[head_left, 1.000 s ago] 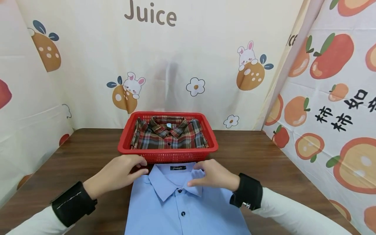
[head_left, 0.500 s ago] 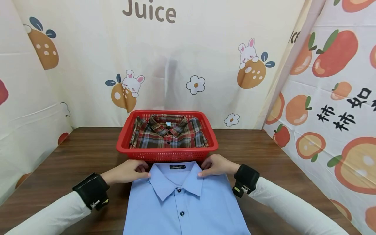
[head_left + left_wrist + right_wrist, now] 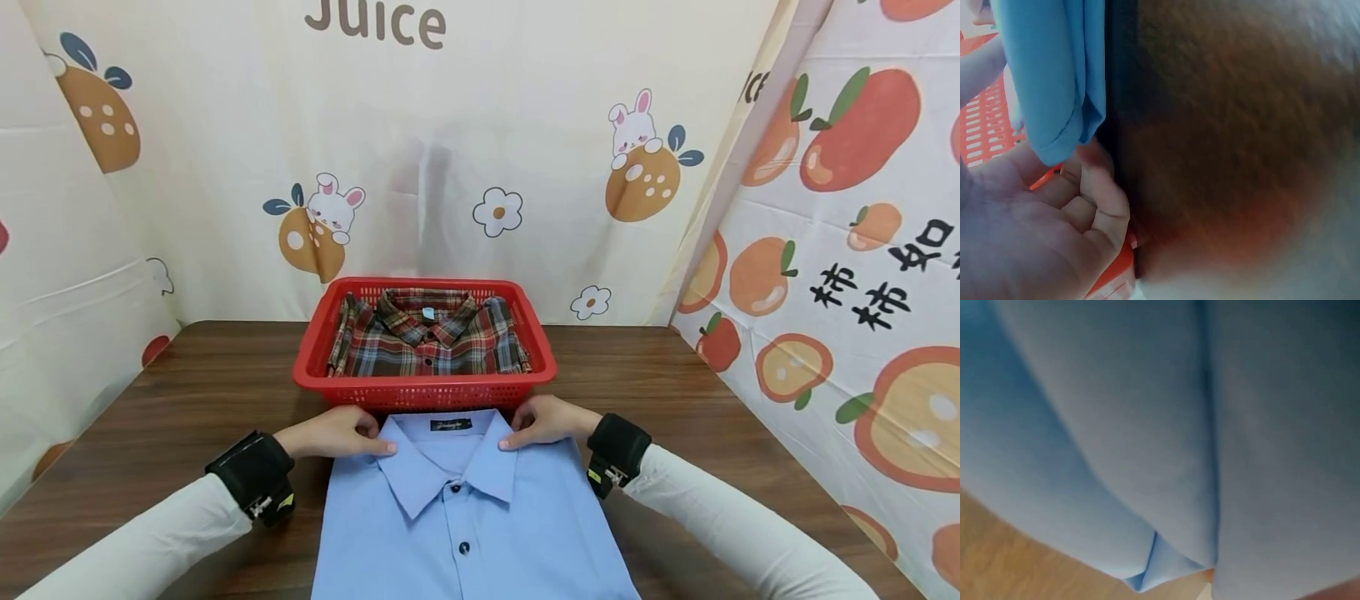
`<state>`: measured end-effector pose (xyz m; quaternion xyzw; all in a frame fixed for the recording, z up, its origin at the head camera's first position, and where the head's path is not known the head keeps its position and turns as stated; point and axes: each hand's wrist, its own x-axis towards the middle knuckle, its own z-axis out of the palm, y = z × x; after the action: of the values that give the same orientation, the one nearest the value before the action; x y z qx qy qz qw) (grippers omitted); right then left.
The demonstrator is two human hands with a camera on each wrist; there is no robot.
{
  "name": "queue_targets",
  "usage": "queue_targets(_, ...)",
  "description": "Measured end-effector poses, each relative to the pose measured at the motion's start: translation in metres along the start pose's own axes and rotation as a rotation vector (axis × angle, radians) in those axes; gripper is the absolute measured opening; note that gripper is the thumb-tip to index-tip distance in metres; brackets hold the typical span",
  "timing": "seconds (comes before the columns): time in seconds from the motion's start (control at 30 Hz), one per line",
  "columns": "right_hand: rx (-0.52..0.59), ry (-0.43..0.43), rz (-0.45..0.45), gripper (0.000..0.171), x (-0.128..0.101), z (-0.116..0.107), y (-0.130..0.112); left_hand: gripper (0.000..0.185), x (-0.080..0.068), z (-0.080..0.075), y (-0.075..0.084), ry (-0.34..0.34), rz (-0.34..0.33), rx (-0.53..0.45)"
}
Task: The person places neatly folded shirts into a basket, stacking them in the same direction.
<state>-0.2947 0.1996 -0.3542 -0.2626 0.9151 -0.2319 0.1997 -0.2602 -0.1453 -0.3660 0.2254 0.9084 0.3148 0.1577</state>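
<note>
Blue shirt (image 3: 465,517) lies flat on the counter (image 3: 202,392), collar just beside the red basket (image 3: 315,367). Left hand (image 3: 337,433) pinches its left shoulder, right hand (image 3: 543,421) pinches the right, fingers curled on the cloth. Plaid shirt (image 3: 427,337) sits folded in the basket.

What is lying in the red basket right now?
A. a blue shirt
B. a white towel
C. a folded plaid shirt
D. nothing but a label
C: a folded plaid shirt lies inside the red basket, while the blue shirt lies on the table in front of it.
</note>
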Motion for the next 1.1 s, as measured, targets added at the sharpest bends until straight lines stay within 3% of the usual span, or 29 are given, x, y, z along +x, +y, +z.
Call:
queue_targets(0.33,-0.02,-0.002,0.073,0.03,-0.004,-0.002,-0.001,0.035,-0.002,-0.001,-0.003,0.004,0.017,-0.051)
queue_targets(0.6,0.019,-0.024,0.054,0.03,-0.008,-0.004,0.008,0.033,-0.005,-0.003,-0.01,-0.024,0.012,-0.092)
queue_targets(0.9,0.069,-0.029,0.082,0.034,-0.016,-0.009,0.017,0.04,-0.015,-0.008,-0.017,-0.072,-0.124,-0.216)
queue_targets(1.1,0.113,-0.031,0.087,0.036,-0.022,-0.01,0.022,0.044,-0.02,-0.01,-0.021,-0.101,-0.153,-0.308)
